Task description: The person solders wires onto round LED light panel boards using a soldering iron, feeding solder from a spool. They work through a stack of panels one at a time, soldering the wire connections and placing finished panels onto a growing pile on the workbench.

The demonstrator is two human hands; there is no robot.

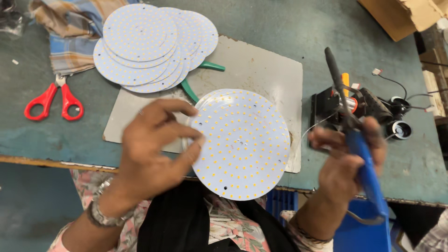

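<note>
My left hand (151, 149) grips the left edge of a round white LED board (245, 142) dotted with small yellow chips, holding it tilted above the bench's front edge. A second disc seems to lie just behind it. My right hand (345, 161) is closed around the blue handle of a soldering iron (361, 154), whose black shaft points up and away from me. A thin wire runs from near my right fingers toward the board's right side.
A stack of several more LED boards (151, 44) lies at the back left on a grey mat (261, 70). Red scissors (53, 100), a checked cloth (70, 28), green-handled pliers (198, 77), a black holder with wires (373, 109) and a cardboard box (401, 14) surround them.
</note>
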